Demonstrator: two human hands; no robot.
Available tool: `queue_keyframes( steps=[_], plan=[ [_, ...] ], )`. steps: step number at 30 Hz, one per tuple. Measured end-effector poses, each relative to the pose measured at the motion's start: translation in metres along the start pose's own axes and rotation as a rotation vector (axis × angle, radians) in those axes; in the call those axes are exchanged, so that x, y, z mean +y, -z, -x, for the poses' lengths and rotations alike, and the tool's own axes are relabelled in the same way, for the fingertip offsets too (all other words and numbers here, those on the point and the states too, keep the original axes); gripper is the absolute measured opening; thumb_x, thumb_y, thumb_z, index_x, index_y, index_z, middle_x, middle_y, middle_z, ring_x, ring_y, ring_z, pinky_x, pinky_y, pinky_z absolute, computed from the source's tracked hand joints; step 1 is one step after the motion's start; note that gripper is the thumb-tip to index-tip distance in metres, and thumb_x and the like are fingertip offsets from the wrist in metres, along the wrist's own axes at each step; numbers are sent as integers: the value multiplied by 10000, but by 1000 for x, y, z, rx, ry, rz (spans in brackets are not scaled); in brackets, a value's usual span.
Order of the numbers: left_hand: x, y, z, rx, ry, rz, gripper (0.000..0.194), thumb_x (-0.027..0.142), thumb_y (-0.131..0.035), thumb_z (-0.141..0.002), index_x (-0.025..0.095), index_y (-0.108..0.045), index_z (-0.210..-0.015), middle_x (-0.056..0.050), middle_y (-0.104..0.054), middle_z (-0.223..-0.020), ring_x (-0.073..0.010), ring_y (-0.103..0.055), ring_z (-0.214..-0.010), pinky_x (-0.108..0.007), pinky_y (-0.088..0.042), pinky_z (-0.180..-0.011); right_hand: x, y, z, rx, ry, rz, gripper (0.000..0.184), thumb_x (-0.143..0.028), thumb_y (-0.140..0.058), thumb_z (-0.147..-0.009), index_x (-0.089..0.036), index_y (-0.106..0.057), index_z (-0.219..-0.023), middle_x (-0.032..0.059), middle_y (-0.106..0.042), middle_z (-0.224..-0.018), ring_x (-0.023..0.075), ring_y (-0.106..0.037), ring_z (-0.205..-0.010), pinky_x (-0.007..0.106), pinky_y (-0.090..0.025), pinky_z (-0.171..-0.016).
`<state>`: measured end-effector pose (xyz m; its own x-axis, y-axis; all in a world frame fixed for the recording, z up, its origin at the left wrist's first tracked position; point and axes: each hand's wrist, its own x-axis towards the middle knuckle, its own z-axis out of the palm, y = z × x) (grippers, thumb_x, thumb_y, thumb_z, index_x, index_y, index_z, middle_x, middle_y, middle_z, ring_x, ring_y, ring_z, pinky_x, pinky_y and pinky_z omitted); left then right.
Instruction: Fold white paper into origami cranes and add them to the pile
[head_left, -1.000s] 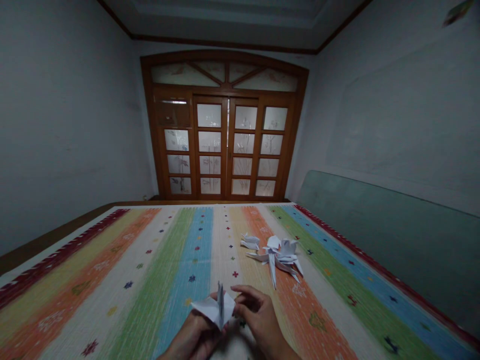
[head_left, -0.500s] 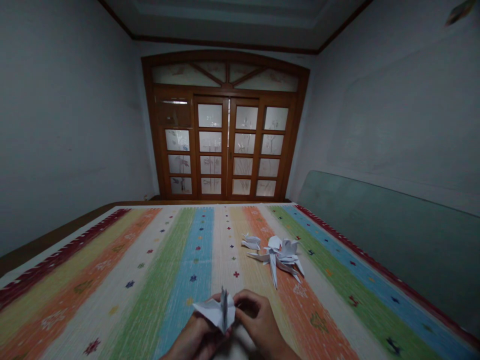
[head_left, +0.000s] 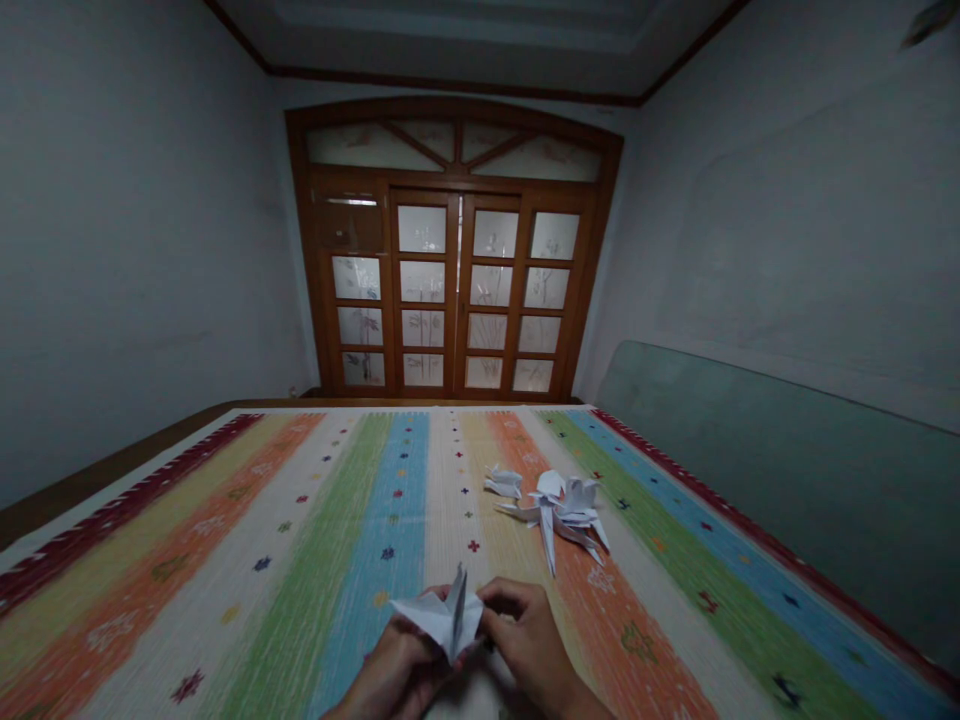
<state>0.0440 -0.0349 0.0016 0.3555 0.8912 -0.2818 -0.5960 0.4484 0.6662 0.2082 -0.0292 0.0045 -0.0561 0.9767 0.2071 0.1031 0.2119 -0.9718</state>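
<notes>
A folded white paper figure (head_left: 442, 618), with pointed flaps sticking up and out to the left, is between my two hands near the front of the table. My left hand (head_left: 401, 665) is closed on it from below and the left, its fingertips partly hidden behind the paper. On the other side, my right hand (head_left: 525, 630) pinches the figure's right edge between thumb and fingers. Beyond my right hand lies a pile of folded paper cranes (head_left: 559, 515), with a smaller folded paper piece (head_left: 502, 482) just left of it.
A striped cloth (head_left: 300, 560) in several colours covers the table. Along the right side stands a pale green panel (head_left: 750, 430). Wooden doors with glass panes (head_left: 457, 290) are beyond the far edge, between plain walls.
The paper figure has shifted slightly right and tilted between my hands. My right hand has moved a little to the right, still pinching the edge. The pile lies as before.
</notes>
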Motion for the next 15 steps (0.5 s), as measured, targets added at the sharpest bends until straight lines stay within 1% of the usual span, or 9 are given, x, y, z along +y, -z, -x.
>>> queue_keyframes(
  steps=[4,6,8,10,12,15],
  plan=[
    [-2,1,-2,-10,-16,-2,444,-8,-739,-480,214,-709,-863,13,-724,-787,-183,-685,-740,-232,-504,-633,0,2,2,27,17,39,143,-229,-651,-694,-170,-742,-601,31,-692,-595,171,-632,-608,229,-458,-574],
    [-2,1,-1,-24,-22,-10,419,-8,-734,-475,209,-694,-830,15,-709,-770,-174,-666,-712,-233,-490,-616,0,1,2,29,12,41,137,-221,-647,-690,-170,-753,-619,32,-699,-600,177,-641,-610,228,-463,-561],
    [0,0,0,-13,-32,-32,410,6,-731,-478,213,-684,-829,19,-696,-761,-180,-664,-724,-242,-488,-627,0,1,2,17,9,50,149,-238,-651,-717,-167,-758,-642,38,-707,-618,182,-651,-623,232,-467,-567],
    [2,-2,2,26,-45,-56,404,22,-726,-479,219,-674,-828,21,-690,-760,-198,-669,-768,-259,-498,-659,1,1,1,-22,15,71,164,-259,-647,-759,-166,-764,-693,45,-720,-658,194,-668,-656,245,-485,-595],
    [4,-2,3,94,-64,-61,417,37,-731,-475,222,-670,-843,15,-701,-791,-214,-673,-819,-281,-512,-705,2,2,0,-37,63,97,159,-248,-648,-775,-170,-775,-830,60,-750,-775,216,-697,-750,274,-528,-672],
    [7,-3,3,155,-140,-95,398,85,-767,-486,215,-676,-851,9,-708,-812,-207,-659,-799,-282,-507,-714,3,7,0,62,228,147,337,-200,-638,-773,-186,-729,-1096,97,-747,-1063,243,-701,-955,323,-561,-825]
  ],
)
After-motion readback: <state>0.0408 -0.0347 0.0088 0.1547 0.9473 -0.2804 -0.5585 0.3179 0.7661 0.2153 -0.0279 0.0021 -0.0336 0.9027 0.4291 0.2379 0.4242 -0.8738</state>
